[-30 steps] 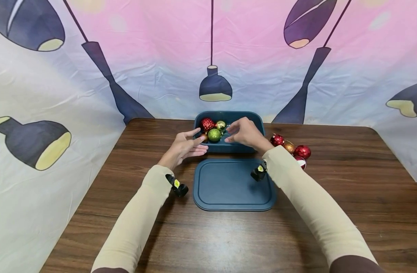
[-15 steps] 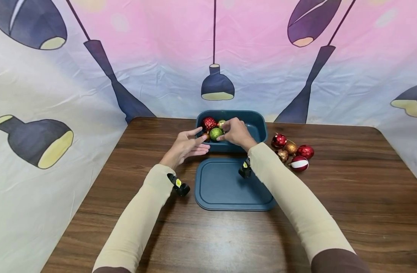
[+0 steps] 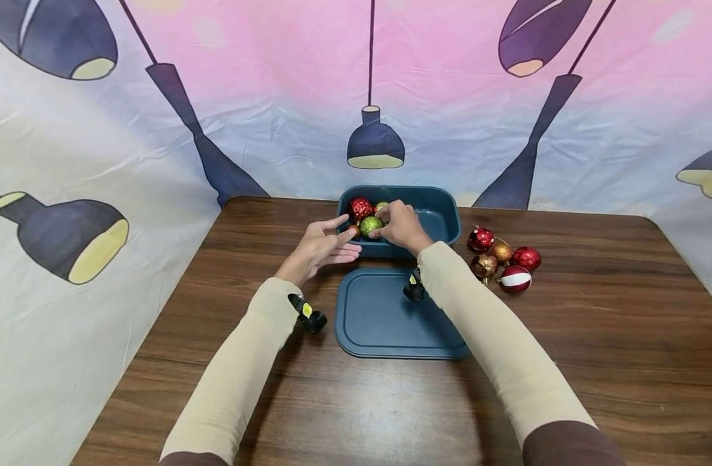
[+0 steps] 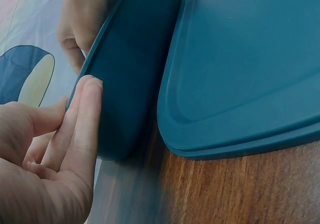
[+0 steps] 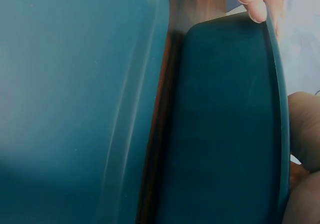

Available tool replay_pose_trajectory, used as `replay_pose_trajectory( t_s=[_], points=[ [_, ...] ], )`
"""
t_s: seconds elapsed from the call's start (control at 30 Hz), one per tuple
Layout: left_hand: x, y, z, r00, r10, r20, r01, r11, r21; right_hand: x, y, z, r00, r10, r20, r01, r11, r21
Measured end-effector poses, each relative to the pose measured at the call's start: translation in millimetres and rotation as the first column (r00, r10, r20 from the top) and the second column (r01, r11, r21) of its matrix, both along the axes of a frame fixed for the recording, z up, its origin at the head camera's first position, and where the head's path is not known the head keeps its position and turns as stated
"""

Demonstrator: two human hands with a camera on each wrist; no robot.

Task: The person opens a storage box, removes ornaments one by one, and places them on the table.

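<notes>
Your wood-grain table [image 3: 612, 323] carries a dark blue box [image 3: 382, 251] near its far edge, a flat blue lid [image 3: 391, 320] just on your side of it, and, to your right, five baubles [image 3: 501, 253] grouped together.

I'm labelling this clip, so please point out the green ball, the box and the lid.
Green ball [image 3: 369, 224]: head view, on its exposed glittery side.
Box [image 4: 132, 63]: left wrist view, on its outer wall.
Lid [image 3: 388, 317]: head view, on its flat top.
</notes>
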State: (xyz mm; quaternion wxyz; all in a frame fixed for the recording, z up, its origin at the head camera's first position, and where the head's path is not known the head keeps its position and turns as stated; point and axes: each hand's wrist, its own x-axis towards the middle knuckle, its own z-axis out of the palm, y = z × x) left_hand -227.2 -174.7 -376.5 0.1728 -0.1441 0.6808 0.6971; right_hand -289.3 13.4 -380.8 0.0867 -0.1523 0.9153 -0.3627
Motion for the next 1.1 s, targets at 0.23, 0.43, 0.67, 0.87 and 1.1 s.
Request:
replay_pose_trajectory(
  t_s=[0.23,0.43,0.67,0.87,1.1],
  points=[
    [0.2,1.2,-0.6,1.000,0.002,-0.003,-0.002,1.000,0.003,1.8,5,3.2,1.000,0.001,-0.016,-0.001,1.000,0.001],
    [0.4,1.5,-0.4,1.000,-0.008,-0.013,0.008,1.000,0.019,3.4,19,15.7,0.999,0.020,-0.050,-0.019,1.000,0.011],
    [2.0,-0.8,1.8,1.000,-0.006,-0.019,0.006,1.000,0.014,3.7,36,35.4,0.998,0.030,-0.059,-0.029,0.999,0.025],
    [3.5,-2.3,1.3,1.000,0.001,-0.022,0.000,1.000,0.024,6.1,54,48.4,0.996,0.040,-0.083,-0.037,0.999,0.035],
    [1.7,-0.1,0.0,1.000,-0.009,-0.018,0.009,1.000,0.021,11.5,86,65.1,0.998,-0.010,-0.063,0.013,0.999,0.047]
  ],
)
